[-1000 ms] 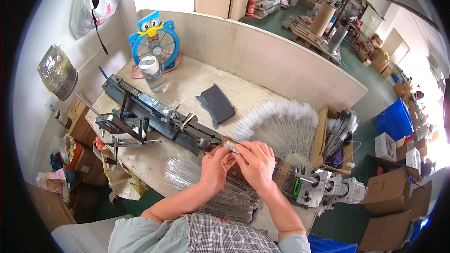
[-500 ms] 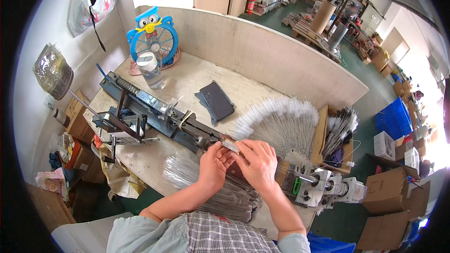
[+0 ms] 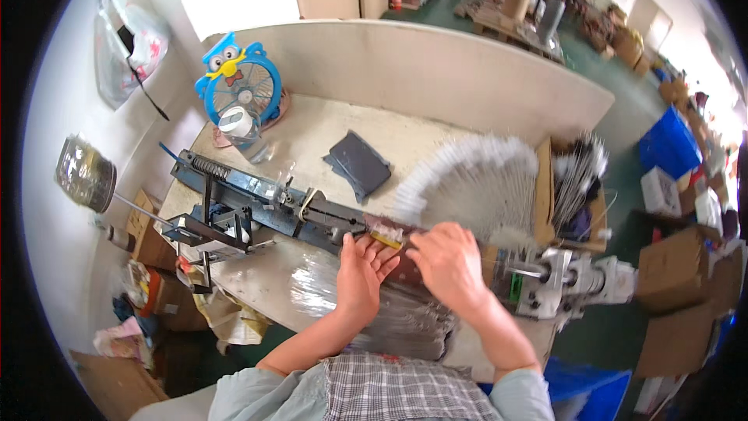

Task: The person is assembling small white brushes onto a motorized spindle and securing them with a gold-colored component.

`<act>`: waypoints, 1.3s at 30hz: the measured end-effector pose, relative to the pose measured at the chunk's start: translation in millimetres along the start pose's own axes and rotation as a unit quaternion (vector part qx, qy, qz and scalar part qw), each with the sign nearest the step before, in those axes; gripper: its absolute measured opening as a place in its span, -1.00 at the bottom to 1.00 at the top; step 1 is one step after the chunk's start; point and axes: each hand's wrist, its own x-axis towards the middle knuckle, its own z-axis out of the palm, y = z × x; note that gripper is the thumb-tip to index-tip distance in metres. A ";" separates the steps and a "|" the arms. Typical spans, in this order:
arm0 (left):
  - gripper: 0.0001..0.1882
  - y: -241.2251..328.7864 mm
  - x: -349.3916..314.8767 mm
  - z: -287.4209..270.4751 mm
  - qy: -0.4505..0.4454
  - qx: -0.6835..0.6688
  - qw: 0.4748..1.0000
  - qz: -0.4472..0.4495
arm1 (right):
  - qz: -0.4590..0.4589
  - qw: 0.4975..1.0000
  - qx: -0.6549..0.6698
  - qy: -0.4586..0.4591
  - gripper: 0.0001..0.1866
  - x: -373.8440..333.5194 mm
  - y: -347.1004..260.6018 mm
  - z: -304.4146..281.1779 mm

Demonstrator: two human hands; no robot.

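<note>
Where the two hands meet at the middle of the workbench point(image 3: 327, 132), a small flat piece point(image 3: 387, 235) lies on the long dark machine rail point(image 3: 273, 206). It is short and narrow, pale at one end and yellowish at the other; finer detail is too small to make out. It sits between the hands, at their fingertips.

Left hand point(image 3: 360, 273): palm down, fingers extended and slightly spread, tips resting at the piece and against the rail. It is not closed around anything.

Right hand point(image 3: 446, 263): palm down, fingers bent and drawn together over the rail just beside the piece. Whether they pinch it cannot be told, since the back of the hand hides the fingertips.

Below both wrists lies a bundle of thin rods in clear wrap point(image 3: 366, 308), at the near edge of the bench. Beyond the right hand a fanned row of pale, thin pieces point(image 3: 475, 183) spreads across the bench. A dark flat pouch point(image 3: 360, 164) lies farther back, well apart from the hands. A blue owl-shaped fan point(image 3: 238, 78) stands at the far left corner. A grey motor unit point(image 3: 573, 284) sits at the rail's right end.
</note>
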 end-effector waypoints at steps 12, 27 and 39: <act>-0.68 49.3 -9.7 -118.6 0.208 0.140 0.963 0.103 | 0.068 0.989 0.104 -0.085 -0.90 -68.0 12.1 7.0; -0.57 142.1 -28.8 -306.5 0.502 0.012 0.824 0.265 | 0.130 0.966 0.080 -0.210 -0.89 -85.9 22.1 9.3; -0.64 7.5 -6.6 -73.8 0.087 0.085 0.993 -0.011 | 0.092 0.965 0.024 -0.243 -0.80 -91.8 28.1 3.3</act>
